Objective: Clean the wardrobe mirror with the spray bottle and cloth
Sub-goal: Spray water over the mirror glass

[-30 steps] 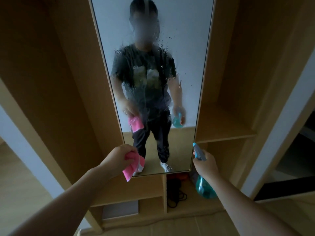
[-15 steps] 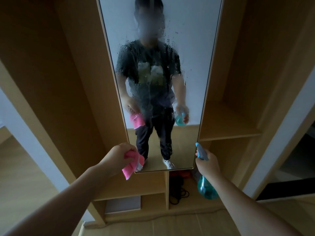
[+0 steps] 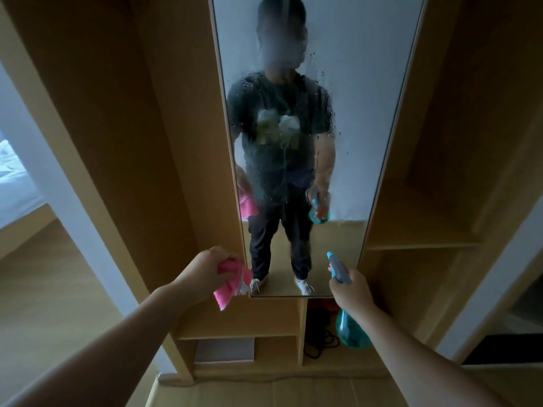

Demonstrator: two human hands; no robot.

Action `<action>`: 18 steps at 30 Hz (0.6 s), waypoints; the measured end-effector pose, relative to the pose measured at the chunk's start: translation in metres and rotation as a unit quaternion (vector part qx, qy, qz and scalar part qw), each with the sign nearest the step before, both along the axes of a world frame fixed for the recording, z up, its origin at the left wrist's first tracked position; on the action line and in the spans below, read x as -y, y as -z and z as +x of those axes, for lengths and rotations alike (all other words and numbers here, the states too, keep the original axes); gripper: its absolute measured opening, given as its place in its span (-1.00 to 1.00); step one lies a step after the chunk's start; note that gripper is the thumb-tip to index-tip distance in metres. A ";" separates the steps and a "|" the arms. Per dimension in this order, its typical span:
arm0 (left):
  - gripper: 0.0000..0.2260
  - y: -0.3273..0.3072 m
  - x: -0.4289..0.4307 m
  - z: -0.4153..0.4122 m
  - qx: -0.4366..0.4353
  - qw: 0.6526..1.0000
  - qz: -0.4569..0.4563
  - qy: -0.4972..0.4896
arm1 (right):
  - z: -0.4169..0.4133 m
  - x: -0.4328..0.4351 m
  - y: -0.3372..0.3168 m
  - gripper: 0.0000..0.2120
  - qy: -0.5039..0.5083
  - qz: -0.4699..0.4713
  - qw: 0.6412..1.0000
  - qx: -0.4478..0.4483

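Observation:
The tall wardrobe mirror [image 3: 358,83] fills the middle of the view, its upper and middle glass speckled with spray droplets and runs. A person's reflection stands in it. My left hand [image 3: 202,268] grips a bunched pink cloth [image 3: 232,283] near the mirror's lower left corner; I cannot tell whether the cloth touches the glass. My right hand [image 3: 351,292] holds a teal spray bottle [image 3: 349,330] by its neck near the lower right corner, with the blue nozzle [image 3: 338,265] pointing up at the mirror.
Light wooden wardrobe panels flank the mirror, with an open shelf [image 3: 420,239] on the right. Cubbies sit below the mirror; one holds a dark coiled cable [image 3: 318,336]. A pale wall edge [image 3: 73,207] stands at left and wooden flooring [image 3: 264,392] lies below.
The view has shifted right and slightly closer to the mirror. Both hands keep their grips and stay near the mirror's lower corners.

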State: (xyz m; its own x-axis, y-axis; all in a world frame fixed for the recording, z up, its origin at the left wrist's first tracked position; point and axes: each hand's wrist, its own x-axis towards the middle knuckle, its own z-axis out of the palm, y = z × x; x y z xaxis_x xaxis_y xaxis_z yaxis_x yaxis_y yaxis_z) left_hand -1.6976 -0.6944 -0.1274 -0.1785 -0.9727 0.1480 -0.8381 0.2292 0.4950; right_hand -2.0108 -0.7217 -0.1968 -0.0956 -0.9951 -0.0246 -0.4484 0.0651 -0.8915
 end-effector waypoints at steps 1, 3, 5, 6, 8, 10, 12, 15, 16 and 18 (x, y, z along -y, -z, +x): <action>-0.71 -0.001 -0.001 0.003 -0.002 1.000 -0.001 -0.002 | 0.005 0.001 -0.001 -0.60 0.000 0.003 1.000 0.003; -0.70 -0.002 -0.003 0.009 -0.001 1.000 -0.002 -0.005 | 0.012 0.003 -0.001 -0.64 0.004 0.008 1.000 0.009; -0.71 -0.003 -0.004 0.014 0.002 1.000 -0.005 -0.007 | 0.017 0.006 0.000 -0.69 0.008 0.007 1.000 0.007; -0.72 -0.003 -0.004 0.016 0.003 1.000 -0.007 -0.008 | 0.019 0.007 0.001 -0.75 0.014 0.008 1.000 0.006; -0.73 -0.003 -0.004 0.020 0.001 1.000 -0.009 -0.011 | 0.023 0.008 0.001 -0.89 0.043 0.012 0.999 0.000; -0.75 -0.002 -0.004 0.022 -0.001 1.000 -0.010 -0.015 | 0.025 0.009 0.002 -0.88 0.066 0.012 0.998 -0.011; -0.76 -0.001 -0.005 0.026 -0.002 1.000 -0.010 -0.015 | 0.027 0.010 0.003 -0.90 0.059 0.032 0.998 -0.004; -0.73 0.000 -0.008 0.032 -0.002 1.000 -0.010 -0.015 | 0.039 0.009 0.002 -0.82 -0.006 0.054 0.998 -0.017; -0.73 0.001 -0.009 0.034 -0.001 1.000 -0.011 -0.015 | 0.045 0.009 0.002 -0.78 -0.023 0.049 0.998 -0.021; -0.74 0.002 -0.013 0.035 -0.001 1.000 -0.011 -0.016 | 0.057 0.007 0.003 -0.76 -0.040 0.045 0.998 -0.023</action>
State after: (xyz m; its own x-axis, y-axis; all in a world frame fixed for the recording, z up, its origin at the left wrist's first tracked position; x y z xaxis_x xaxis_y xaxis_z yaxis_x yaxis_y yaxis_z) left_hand -1.6627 -0.6812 -0.1298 -0.1476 -0.9743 0.1704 -0.8437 0.2139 0.4923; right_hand -1.9537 -0.7287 -0.1994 -0.0191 -0.9936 -0.1109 -0.4950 0.1058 -0.8624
